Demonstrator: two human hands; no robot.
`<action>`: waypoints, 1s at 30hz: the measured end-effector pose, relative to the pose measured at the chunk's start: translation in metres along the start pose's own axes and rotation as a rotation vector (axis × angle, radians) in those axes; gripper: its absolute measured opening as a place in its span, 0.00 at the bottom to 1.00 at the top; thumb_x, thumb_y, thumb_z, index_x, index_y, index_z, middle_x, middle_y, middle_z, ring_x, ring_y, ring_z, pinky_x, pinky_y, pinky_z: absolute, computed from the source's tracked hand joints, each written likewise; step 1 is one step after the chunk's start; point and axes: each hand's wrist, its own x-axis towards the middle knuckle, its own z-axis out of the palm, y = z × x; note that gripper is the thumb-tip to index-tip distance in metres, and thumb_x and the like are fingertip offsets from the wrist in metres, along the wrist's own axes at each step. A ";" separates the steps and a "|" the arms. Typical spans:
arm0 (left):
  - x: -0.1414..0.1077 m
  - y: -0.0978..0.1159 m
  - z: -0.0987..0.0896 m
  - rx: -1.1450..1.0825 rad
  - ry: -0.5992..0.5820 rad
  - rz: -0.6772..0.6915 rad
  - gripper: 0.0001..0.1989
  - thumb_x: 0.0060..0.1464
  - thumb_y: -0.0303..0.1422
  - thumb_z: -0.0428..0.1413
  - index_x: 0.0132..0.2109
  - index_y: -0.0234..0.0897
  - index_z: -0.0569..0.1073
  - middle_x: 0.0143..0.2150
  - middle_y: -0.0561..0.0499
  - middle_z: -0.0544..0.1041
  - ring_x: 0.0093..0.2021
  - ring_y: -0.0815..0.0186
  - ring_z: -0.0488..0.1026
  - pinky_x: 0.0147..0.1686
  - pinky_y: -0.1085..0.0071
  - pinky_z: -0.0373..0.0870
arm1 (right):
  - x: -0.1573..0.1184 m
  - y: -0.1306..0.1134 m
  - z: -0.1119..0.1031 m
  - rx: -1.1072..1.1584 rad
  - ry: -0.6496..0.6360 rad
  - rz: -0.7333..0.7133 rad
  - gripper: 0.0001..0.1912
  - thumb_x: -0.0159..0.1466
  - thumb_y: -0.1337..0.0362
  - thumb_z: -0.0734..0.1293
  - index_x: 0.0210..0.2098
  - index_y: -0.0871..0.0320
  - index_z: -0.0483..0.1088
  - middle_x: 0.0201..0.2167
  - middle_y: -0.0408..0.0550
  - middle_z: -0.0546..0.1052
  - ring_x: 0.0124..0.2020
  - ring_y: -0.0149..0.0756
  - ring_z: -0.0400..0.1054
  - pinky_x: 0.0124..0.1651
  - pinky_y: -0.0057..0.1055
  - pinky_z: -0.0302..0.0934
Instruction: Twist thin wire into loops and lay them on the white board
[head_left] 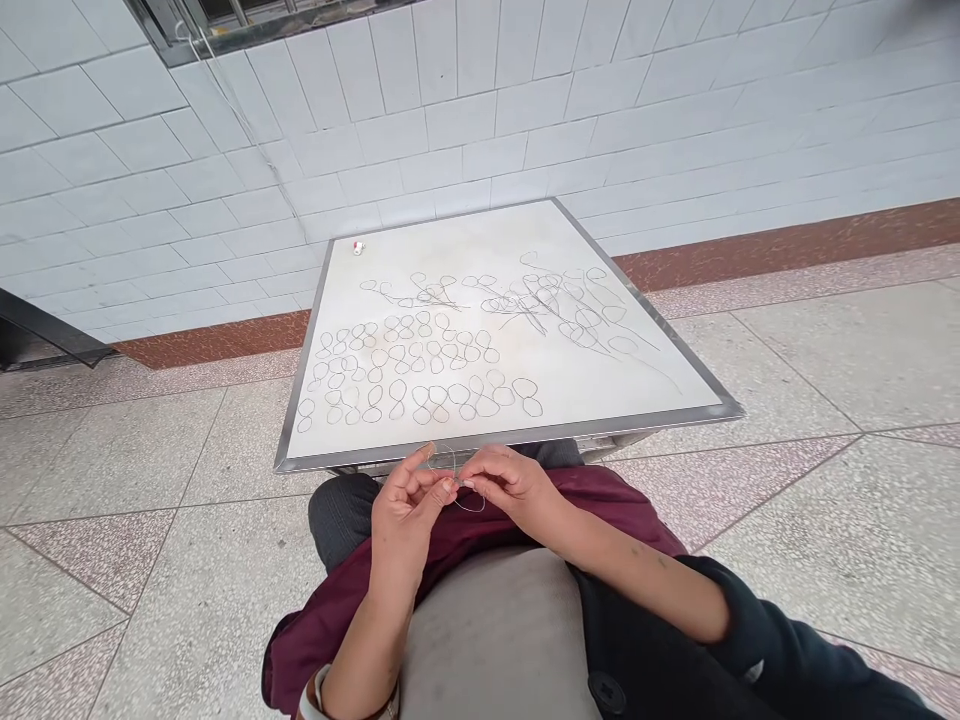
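A thin wire bent into two loops is pinched at its middle between my hands, just past the near edge of the table and above my lap. My left hand grips it with thumb and forefinger, its other fingers loosely curled behind the upper loop. From the other side, the fingertips of my right hand close on the same crossing point. The fingertips hide the exact joint of the wire. Several figure-eight wire shapes lie in rows on the left and front of the white table.
Looped wires with long loose tails lie tangled at the table's back right. A small red and white object sits near the far left corner. A grey metal edge frames the table, and a white tiled wall stands behind it.
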 end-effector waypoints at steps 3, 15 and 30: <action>0.000 0.000 0.001 -0.016 0.024 -0.021 0.24 0.46 0.34 0.66 0.51 0.37 0.73 0.32 0.53 0.79 0.33 0.68 0.77 0.41 0.68 0.75 | -0.001 0.004 0.000 -0.052 -0.016 -0.071 0.08 0.67 0.68 0.62 0.37 0.54 0.73 0.32 0.46 0.73 0.35 0.33 0.67 0.39 0.30 0.63; 0.004 -0.002 0.003 -0.143 0.072 -0.055 0.22 0.43 0.31 0.67 0.47 0.36 0.73 0.30 0.55 0.78 0.31 0.70 0.76 0.40 0.67 0.75 | 0.000 -0.007 -0.003 0.003 -0.052 0.071 0.05 0.66 0.66 0.64 0.39 0.54 0.72 0.32 0.45 0.74 0.35 0.34 0.67 0.38 0.30 0.63; 0.004 -0.002 0.007 -0.064 0.031 -0.047 0.22 0.44 0.29 0.66 0.48 0.37 0.73 0.30 0.56 0.76 0.29 0.71 0.73 0.38 0.70 0.74 | -0.001 -0.006 0.006 -0.097 -0.001 0.063 0.07 0.62 0.72 0.62 0.31 0.56 0.69 0.28 0.45 0.70 0.30 0.33 0.63 0.31 0.28 0.58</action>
